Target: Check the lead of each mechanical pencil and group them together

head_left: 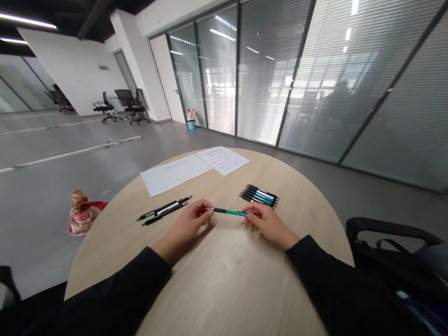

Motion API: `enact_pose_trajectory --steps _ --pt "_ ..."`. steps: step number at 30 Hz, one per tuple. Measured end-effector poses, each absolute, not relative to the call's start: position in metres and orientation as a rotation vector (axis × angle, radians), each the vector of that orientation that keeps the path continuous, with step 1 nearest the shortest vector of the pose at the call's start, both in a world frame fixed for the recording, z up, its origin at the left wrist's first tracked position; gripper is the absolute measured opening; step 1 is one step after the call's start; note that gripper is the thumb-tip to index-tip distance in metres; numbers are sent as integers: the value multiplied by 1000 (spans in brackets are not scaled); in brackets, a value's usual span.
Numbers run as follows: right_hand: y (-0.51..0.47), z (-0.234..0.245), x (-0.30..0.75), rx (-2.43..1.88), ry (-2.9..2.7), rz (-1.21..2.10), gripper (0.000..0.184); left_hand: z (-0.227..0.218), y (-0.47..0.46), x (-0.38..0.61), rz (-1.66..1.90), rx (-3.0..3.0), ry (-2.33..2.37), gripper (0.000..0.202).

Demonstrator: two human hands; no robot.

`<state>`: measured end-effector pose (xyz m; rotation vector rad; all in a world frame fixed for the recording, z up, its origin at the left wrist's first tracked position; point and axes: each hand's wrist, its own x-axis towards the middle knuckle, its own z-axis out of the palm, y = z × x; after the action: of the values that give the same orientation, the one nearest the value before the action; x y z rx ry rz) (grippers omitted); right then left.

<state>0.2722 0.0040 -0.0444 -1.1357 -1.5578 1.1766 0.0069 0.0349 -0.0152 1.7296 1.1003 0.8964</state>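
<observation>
A green and black pen (pixel 231 212) is held level above the round wooden table (pixel 224 280), stretched between both hands. My left hand (pixel 191 220) pinches its tip end. At the other end, the fingers of my right hand (pixel 268 221) are closed on the pen. Left of my left hand lie a few loose pens (pixel 164 211), black and white, side by side at a slant. Just beyond my right hand is a neat row of several pens (pixel 259 195) with black, white, blue and green barrels, partly covered by that hand.
Two printed paper sheets (pixel 178 173) lie at the table's far side, edges meeting. On the floor to the left is a red and gold bag (pixel 84 212). A black chair (pixel 392 233) stands close at the right. Glass partitions with blinds (pixel 259 70) run behind.
</observation>
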Motion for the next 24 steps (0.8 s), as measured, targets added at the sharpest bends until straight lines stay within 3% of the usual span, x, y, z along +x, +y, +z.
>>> enact_pose_trajectory --steps 11,24 --pt "-28 -27 249 -1019 -2233 659 31 -14 36 8 936 1369 982 30" --pt "-44 -24 234 -964 -2546 359 23 -10 15 26 786 1399 846 32"
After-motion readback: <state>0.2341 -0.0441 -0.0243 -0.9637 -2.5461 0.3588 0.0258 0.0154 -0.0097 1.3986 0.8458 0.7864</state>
